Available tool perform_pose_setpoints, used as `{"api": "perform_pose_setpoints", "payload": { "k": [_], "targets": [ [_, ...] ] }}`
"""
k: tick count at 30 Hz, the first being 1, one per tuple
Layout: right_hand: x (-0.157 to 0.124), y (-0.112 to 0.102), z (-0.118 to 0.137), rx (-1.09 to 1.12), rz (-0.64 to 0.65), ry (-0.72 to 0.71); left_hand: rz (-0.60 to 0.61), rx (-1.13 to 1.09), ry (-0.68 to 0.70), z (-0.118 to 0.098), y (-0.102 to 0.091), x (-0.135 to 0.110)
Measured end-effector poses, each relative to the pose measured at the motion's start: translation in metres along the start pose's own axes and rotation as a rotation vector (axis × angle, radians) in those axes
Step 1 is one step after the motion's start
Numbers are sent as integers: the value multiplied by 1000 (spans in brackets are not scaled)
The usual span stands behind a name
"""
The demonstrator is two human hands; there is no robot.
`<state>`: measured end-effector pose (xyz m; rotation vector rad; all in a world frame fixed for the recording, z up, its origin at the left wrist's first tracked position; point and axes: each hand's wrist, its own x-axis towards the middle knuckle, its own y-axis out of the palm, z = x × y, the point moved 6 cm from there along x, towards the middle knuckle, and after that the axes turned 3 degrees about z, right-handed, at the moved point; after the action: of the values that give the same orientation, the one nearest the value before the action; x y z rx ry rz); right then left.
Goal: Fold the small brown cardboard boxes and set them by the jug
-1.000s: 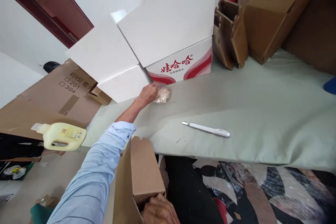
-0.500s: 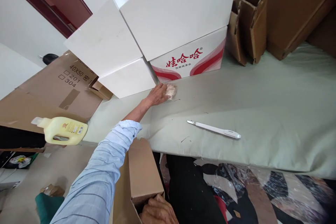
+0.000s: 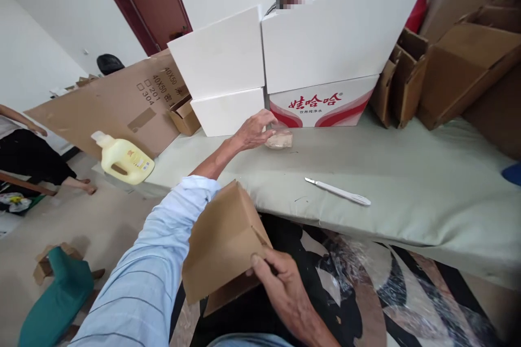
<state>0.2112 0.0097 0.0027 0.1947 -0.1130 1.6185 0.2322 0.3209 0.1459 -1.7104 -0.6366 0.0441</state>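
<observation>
My left hand (image 3: 253, 130) reaches out over the pale green padded table (image 3: 407, 173), fingers loosely apart, fingertips at the edge of a small clear plastic bag (image 3: 279, 140) with something beige inside. The bag lies flat on the table in front of a white carton with red print (image 3: 321, 102). My right hand (image 3: 285, 284) is low and close to me, closed on the lower corner of a small brown cardboard box (image 3: 222, 244), thumb on top of it. A light blue sleeve covers my left arm.
A white-handled knife (image 3: 337, 192) lies on the table right of the bag. White cartons (image 3: 222, 65), brown cartons (image 3: 456, 70), a flat cardboard sheet (image 3: 109, 108) and a yellow bottle (image 3: 124, 158) surround it. One person sits behind the cartons, another person (image 3: 32, 157) at the left.
My left hand has lifted off the plastic bag, which stays on the table. My right hand has raised and tilted the brown box. The view has swung round.
</observation>
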Motion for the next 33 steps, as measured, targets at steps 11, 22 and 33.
{"api": "perform_pose_setpoints", "payload": {
  "k": [11,22,33],
  "targets": [
    [47,-54,33,337,-337,81,-196,-175,-92,-103,-93,-279],
    [99,-80,49,205,-217,200,172,137,-151,-73,-43,-271],
    [122,-51,86,-1442,576,-608,381,210,-90,-49,-46,-244]
  ]
}}
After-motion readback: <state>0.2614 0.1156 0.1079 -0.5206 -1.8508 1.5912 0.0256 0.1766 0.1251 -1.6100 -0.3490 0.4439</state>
